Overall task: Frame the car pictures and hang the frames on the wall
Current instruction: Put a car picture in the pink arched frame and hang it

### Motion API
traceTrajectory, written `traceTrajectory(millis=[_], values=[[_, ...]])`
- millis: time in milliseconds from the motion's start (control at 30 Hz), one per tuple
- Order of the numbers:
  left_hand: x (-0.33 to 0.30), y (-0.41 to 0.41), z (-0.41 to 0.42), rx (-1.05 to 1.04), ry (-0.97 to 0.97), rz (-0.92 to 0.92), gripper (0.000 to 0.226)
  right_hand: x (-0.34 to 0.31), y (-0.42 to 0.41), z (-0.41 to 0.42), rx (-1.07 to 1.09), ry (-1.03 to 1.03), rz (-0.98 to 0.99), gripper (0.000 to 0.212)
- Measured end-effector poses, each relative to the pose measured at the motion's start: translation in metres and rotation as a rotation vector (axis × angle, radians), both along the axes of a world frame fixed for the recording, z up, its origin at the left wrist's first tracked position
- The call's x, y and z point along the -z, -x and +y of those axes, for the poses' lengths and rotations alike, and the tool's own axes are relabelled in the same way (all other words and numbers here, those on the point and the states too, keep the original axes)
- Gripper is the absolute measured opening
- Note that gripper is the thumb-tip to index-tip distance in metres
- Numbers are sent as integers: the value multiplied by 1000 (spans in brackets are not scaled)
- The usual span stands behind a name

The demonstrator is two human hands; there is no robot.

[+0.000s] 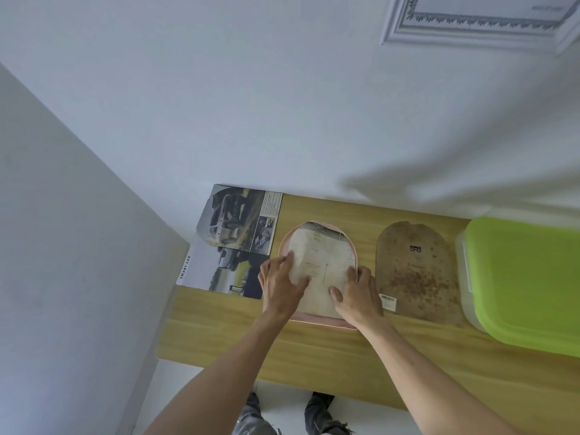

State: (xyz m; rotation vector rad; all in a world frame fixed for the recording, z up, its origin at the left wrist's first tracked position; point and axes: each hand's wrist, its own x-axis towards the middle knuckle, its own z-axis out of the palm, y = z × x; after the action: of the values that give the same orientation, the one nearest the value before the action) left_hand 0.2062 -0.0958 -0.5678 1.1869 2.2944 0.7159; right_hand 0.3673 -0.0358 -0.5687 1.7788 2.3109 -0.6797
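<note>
Wooden tabletop point(219, 334) with both arms reaching in from the near edge. Left hand point(280, 288) lies flat with fingers spread on the left side of a cut-out paper picture point(323, 265), pressing it down. Right hand point(356, 295) is on the right side, thumb flat on the paper and fingers curled over the right edge of the pink arch-shaped frame point(315, 320) underneath, so it's gripping frame and paper together there. The picture sits face-down inside the frame, faint print showing through, lying right between the two hands. Long axis of the frame runs away from the person, rounded top pointing toward the wall point(282, 105), straight bottom edge near the wrists.

Just right of it lies a brown arch-shaped backing board point(417, 271), same orientation, with a small hanger near its top. Further right is a clear plastic box with a green lid point(527, 284), contents can't be seen. Left of the frame, car brochure pages point(232, 240) lie flat against the wall. Up on the wall there's a white ornate frame point(477, 23).
</note>
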Motion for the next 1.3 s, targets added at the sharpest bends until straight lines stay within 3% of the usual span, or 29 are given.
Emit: traceTrajectory(millis=[133, 233, 400, 500, 567, 633, 867, 1067, 1300], values=[[-21, 4, 2, -274, -129, -493, 67, -2, -2, 2, 44, 51, 54, 65], [-24, 18, 3, -457, -105, -818, 72, -7, -8, 7, 174, 153, 237, 61], [-32, 36, -4, -549, -198, -1133, 59, -14, -20, 19, 413, 338, 490, 77], [-36, 37, -7, -567, -207, -1251, 58, -15, -26, 24, 545, 447, 652, 53], [-38, 33, -8, -570, -213, -1273, 61, -25, -33, 25, 612, 558, 796, 29], [-42, 24, -8, -563, -218, -1277, 60, -35, -41, 25, 665, 622, 914, 19], [-45, -3, -10, -472, -211, -1202, 60, -40, -82, 18, 828, 733, 1133, 25], [-53, -40, -26, -265, -76, -891, 46, -50, -126, -4, 802, 532, 1020, 19], [-48, -91, -45, -6, 64, -682, 42, -48, -185, -56, 868, 393, 891, 16]])
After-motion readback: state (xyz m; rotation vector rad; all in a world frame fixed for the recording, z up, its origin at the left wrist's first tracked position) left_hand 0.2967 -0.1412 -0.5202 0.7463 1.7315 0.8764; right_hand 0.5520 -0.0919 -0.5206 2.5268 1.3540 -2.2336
